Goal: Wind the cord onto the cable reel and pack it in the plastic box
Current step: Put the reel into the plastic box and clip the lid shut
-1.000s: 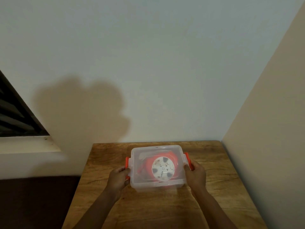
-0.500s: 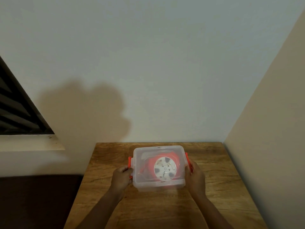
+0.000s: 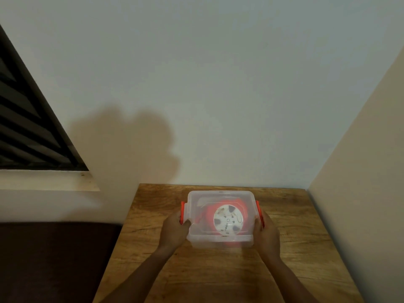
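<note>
- Box (image 3: 220, 215) sat toward the back edge of the wooden table (image 3: 306, 248), roughly centred between the left and right edges, clear plastic with its see-through lid on.
- Cable reel (image 3: 228, 219) was inside it, lying flat, so you could see the round white face with dark cutouts right through the lid. Red body showed all around that face. It sat a bit toward the right half of the box.
- Cord itself I honestly couldn't make out through the plastic, too blurry.
- Red latch (image 3: 182, 212) was on the left end of the box and another red latch (image 3: 259, 213) on the right end. Whether they were fully snapped down I couldn't tell.
- Left hand (image 3: 175, 228) gripped the left end of the box, thumb curled over the near part of the lid rim, right at the lower end of the left latch.
- Right hand (image 3: 267, 231) held the right end the same way, fingers wrapped against the side wall and touching the lower part of the right latch.
- Both forearms came in from the front edge of the table.
- Table was pushed into a corner, back edge and right edge against plain walls.
- Window (image 3: 26, 127) with dark slats sat off to the left, with a pale sill under it.
</note>
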The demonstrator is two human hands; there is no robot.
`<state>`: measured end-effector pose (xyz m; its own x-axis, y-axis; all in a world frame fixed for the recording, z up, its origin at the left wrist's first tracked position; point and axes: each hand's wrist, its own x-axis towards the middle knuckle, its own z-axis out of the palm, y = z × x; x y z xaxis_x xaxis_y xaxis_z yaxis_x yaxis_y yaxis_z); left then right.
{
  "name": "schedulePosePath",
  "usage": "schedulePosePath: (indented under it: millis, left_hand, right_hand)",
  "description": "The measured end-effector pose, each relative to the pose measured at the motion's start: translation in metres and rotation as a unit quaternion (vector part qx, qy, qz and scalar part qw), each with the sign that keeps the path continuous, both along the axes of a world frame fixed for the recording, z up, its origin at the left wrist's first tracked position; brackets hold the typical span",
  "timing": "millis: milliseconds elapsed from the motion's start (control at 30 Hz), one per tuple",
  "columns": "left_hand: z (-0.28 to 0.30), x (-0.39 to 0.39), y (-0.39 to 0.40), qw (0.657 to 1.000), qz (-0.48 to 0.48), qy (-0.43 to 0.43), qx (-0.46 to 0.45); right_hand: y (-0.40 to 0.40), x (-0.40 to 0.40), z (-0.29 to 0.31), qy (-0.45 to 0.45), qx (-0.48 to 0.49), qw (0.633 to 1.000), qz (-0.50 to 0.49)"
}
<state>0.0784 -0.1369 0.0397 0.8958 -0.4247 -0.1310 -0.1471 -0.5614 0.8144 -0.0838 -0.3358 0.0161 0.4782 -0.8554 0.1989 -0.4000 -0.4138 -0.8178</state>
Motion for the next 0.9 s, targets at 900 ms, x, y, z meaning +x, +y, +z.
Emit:
schedulePosePath:
  millis: [900]
  left_hand:
    - [-0.004,-0.021,-0.006,0.988,-0.001,-0.127,0.084]
  right_hand:
    - [0.0,-0.003,0.001,-0.009,0.009,1.0,0.017]
